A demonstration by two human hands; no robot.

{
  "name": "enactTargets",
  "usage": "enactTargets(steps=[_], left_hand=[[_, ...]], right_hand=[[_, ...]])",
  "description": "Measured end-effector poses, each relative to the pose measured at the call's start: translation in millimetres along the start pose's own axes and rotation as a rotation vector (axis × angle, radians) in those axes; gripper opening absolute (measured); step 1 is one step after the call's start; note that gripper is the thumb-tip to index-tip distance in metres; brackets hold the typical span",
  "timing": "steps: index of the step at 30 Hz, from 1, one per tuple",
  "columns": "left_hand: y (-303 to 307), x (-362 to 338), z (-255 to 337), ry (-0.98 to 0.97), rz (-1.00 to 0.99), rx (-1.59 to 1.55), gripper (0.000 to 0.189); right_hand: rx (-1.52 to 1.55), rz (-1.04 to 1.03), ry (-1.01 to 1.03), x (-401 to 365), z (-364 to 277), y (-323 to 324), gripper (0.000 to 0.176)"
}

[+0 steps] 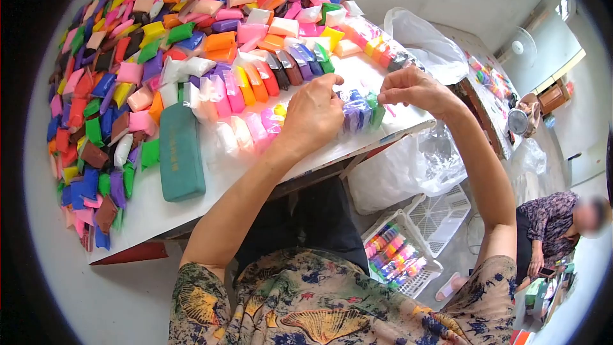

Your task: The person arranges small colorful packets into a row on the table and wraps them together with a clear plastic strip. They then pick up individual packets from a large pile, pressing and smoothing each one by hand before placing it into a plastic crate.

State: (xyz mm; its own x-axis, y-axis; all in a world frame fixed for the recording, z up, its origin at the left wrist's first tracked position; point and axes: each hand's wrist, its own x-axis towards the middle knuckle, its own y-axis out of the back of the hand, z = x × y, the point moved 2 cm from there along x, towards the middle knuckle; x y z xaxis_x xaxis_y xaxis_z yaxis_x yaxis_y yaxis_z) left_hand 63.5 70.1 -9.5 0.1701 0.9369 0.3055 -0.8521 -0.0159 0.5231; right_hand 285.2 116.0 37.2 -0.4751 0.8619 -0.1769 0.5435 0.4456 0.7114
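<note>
Left hand (313,115) curls fingers-down on a short row of packets (359,112), and right hand (415,89) pinches shut on that row's green end. A white table (172,211) fills the view from 9 to 12 o'clock, heaped with coloured packets (159,32). A clear bag (415,166) hangs below its edge. A seated person (552,223) is at 4 o'clock, a white basket (440,207) at 5, and a green case (181,152) at 9. The left palm hides its fingertips' grip. The row lies on the table between the hands, at the left hand's 3 o'clock.
</note>
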Motion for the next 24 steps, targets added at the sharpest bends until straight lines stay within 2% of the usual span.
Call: enactTargets(steps=[4,10,13,24], left_hand=[[0.8,1.4,0.3,0.023,-0.015,-0.005,0.038],[3.4,2.1,3.9,0.107,-0.04,-0.085,0.048],[1.4,0.9,-0.8,-0.058,0.081,0.015,0.05],[5.3,12.2,-0.2,0.012,-0.054,0.158,0.05]], right_hand=[[0.167,0.089,-0.093,-4.7,4.2,-7.9,0.021],[0.347,0.135,-0.219,-1.3,13.6,-18.1,0.019],[0.402,0.12,-0.241,1.0,20.9,-19.7,0.019],[0.497,0.199,-0.304,-3.5,30.2,-28.1,0.02]])
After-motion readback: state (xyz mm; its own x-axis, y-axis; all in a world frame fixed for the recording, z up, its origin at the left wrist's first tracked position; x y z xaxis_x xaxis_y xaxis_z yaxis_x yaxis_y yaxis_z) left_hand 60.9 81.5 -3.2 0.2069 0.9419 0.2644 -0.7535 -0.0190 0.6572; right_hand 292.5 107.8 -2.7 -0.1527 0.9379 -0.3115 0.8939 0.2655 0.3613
